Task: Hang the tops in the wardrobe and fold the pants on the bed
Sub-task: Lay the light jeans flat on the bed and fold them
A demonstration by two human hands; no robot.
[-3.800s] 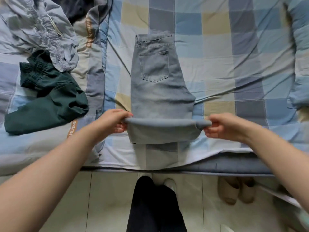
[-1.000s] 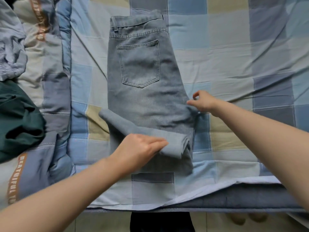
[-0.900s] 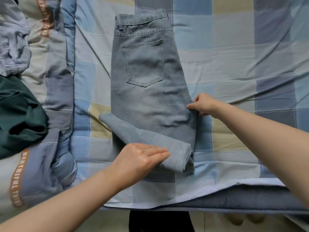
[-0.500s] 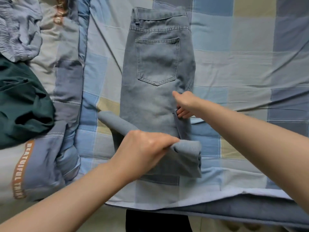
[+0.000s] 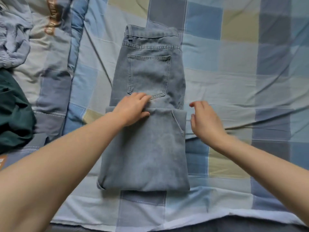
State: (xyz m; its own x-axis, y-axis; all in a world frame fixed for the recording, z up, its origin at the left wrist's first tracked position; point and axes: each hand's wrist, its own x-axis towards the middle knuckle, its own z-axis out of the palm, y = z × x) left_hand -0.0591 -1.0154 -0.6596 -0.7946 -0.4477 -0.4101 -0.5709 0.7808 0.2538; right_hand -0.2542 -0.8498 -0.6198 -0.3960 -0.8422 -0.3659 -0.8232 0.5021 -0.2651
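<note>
Nearest me, at the edge of the bed (image 5: 234, 203), the checked sheet in blue, grey and pale yellow runs to a white hem. Just beyond that hem lie the light grey-blue jeans (image 5: 147, 148), folded: the leg part is doubled up toward the waist, its rounded fold at the near end and its far edge lying across the seat just below the back pocket (image 5: 148, 76). The waistband with its belt loop points away from me, flat on the sheet.

My left hand (image 5: 133, 109) rests palm down on the jeans, right at the far edge of the folded layer, fingers stretched flat across the seam and reaching the bottom of the pocket; its grip is apart, pressing and not clutching. My right hand (image 5: 205, 121) is just beside the right edge of the jeans, above the sheet, fingers loosely bent and spread, holding nothing. It looks slightly blurred, and I cannot tell whether it touches the denim.

Off to the left lies a dark green garment (image 5: 15, 114), bunched up. Farther back on that side sits a crumpled pale blue-grey garment (image 5: 13, 41), beside a quilt (image 5: 55, 47) with brown lettering.
</note>
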